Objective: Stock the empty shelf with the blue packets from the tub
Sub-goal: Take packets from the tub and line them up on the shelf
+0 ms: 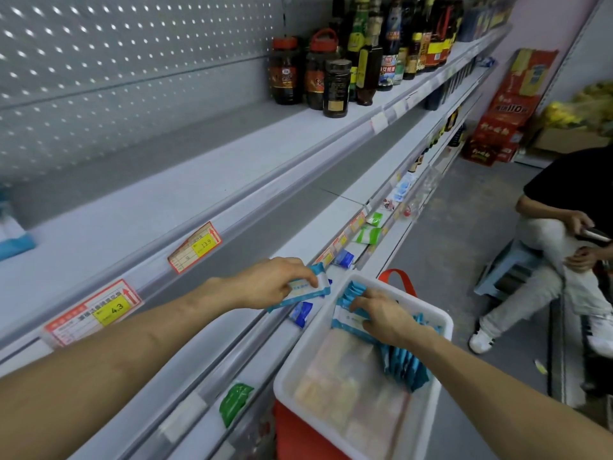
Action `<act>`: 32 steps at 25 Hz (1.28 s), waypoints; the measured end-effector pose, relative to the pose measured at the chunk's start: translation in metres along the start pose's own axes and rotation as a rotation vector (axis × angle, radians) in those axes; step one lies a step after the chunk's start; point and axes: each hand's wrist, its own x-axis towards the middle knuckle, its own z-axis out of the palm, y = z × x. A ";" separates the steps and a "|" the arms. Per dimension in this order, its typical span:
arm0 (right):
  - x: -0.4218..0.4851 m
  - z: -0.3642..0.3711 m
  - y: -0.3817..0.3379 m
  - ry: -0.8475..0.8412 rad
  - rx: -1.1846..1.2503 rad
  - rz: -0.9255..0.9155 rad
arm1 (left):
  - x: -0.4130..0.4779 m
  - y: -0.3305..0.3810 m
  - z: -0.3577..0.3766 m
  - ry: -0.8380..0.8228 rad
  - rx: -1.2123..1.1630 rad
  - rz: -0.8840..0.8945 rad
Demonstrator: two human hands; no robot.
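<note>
A: Head view, and the left hand (278,283) hangs over the lower shelf (331,214), thumb and fingers pinched on a blue packet (308,288) held flat; the right hand (381,315) is down in the white tub (446,323), fingers curled over the next packet (348,323) at the head of the standing row (408,370).

B: Best play, I'd say: raise that packet above the front rail and its price tag (195,247) before going in; clip the edge and the tag could pop; then push it right to the pegboard back (99,78) so later ones fit in front.

A: Room to work?

B: Plenty up top; the empty shelf (159,207) runs bare from above the hand to the sauce bottles (328,78) at its far end; tighter on the right, where the tub sits close beside the shelf fronts and a seated person (547,234) fills the aisle beyond.
</note>
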 end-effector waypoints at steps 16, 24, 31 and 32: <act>0.007 -0.009 0.010 -0.091 -0.164 -0.149 | -0.016 0.010 -0.014 -0.026 0.008 -0.003; -0.007 -0.127 0.009 -0.064 -0.094 -0.241 | -0.017 0.036 -0.082 0.033 0.060 -0.011; -0.003 -0.240 -0.038 0.061 -0.119 -0.311 | -0.075 0.032 -0.176 0.131 0.056 -0.130; -0.002 -0.254 -0.048 0.072 -0.129 -0.334 | -0.087 0.030 -0.188 0.136 0.045 -0.144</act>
